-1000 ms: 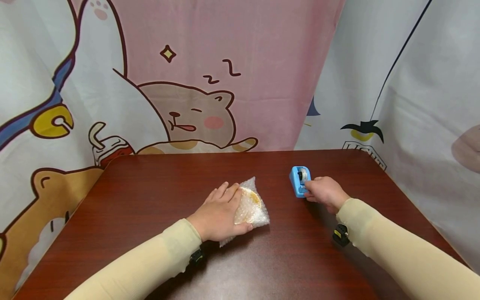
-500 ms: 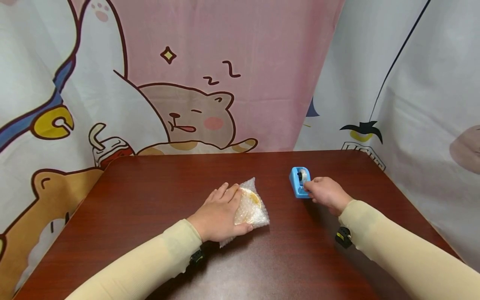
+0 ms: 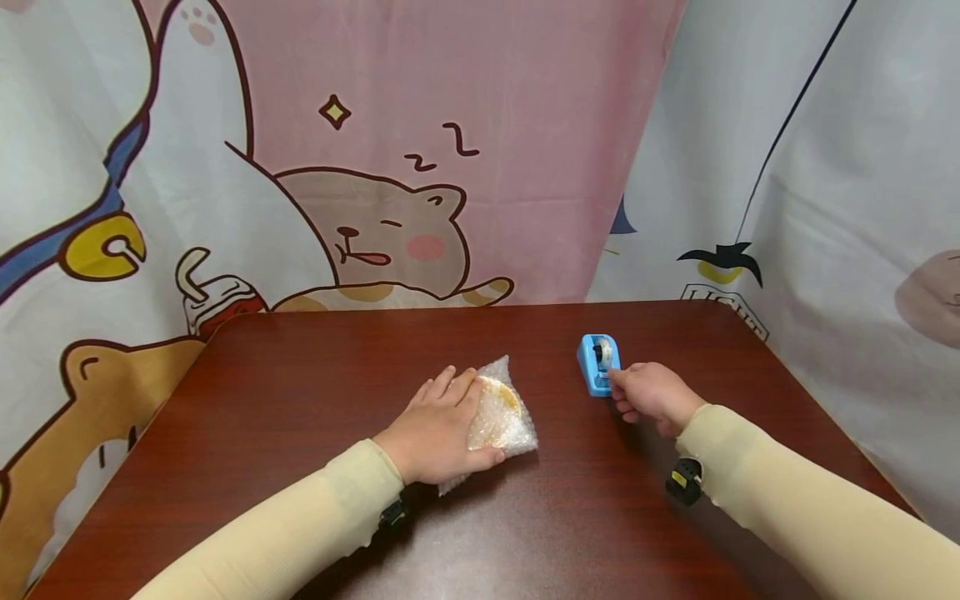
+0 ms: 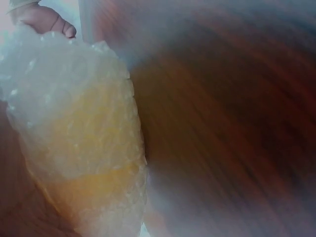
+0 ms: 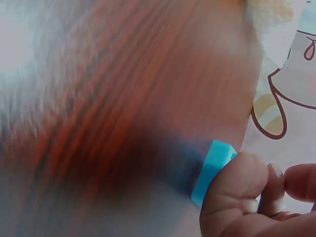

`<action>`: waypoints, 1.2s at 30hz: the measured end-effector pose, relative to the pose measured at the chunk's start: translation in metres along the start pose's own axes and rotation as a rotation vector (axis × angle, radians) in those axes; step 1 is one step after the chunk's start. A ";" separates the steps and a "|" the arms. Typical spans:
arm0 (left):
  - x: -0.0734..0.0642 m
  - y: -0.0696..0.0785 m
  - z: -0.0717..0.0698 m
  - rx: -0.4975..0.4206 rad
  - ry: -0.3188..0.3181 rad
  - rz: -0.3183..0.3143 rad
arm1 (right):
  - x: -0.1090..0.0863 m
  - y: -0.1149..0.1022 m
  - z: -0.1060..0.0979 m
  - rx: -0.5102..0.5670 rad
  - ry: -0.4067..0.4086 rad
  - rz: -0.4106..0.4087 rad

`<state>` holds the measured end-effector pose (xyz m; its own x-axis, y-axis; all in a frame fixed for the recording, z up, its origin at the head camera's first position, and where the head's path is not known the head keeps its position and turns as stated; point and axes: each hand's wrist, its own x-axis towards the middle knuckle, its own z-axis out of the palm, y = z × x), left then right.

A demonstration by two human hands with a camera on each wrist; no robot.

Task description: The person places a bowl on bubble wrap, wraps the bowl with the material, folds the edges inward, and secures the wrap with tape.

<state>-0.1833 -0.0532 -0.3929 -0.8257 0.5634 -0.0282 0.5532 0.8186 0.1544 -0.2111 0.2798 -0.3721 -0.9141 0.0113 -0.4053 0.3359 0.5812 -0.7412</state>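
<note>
A bubble-wrap packet (image 3: 510, 421) with something yellow and white inside lies on the table. My left hand (image 3: 438, 433) rests flat on it, fingers spread, and covers its left part. In the left wrist view the bubble wrap (image 4: 94, 128) fills the left side, its yellow content blurred. Farther right stands a blue tape dispenser (image 3: 591, 375) with a roll of clear tape (image 3: 605, 352). My right hand (image 3: 656, 396) is at its front end, thumb and forefinger pinching at the tape's end; the clear strip itself is hard to see. The right wrist view shows curled fingers (image 5: 242, 182) beside the dispenser (image 5: 210, 170).
The dark red-brown wooden table (image 3: 315, 358) reaches back to a pink curtain (image 3: 555, 150) printed with cartoon animals. A pale curtain (image 3: 847, 192) hangs along the right side.
My right hand has drawn slightly down from the dispenser's front, with its fingers curled closer together. The dispenser, my left hand and the packet stay put.
</note>
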 end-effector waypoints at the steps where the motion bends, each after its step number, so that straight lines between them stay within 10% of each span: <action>1: 0.000 0.000 0.000 0.003 0.001 0.000 | 0.000 0.001 0.000 0.041 -0.019 0.012; 12: 0.000 -0.002 0.002 0.012 0.004 0.003 | 0.006 0.005 0.002 0.258 -0.110 0.137; 36: 0.000 0.000 0.000 0.010 0.012 0.008 | 0.014 0.010 -0.001 0.136 -0.094 0.156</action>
<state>-0.1834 -0.0532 -0.3933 -0.8226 0.5684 -0.0155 0.5607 0.8154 0.1443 -0.2203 0.2863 -0.3847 -0.8255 0.0129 -0.5643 0.5050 0.4634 -0.7282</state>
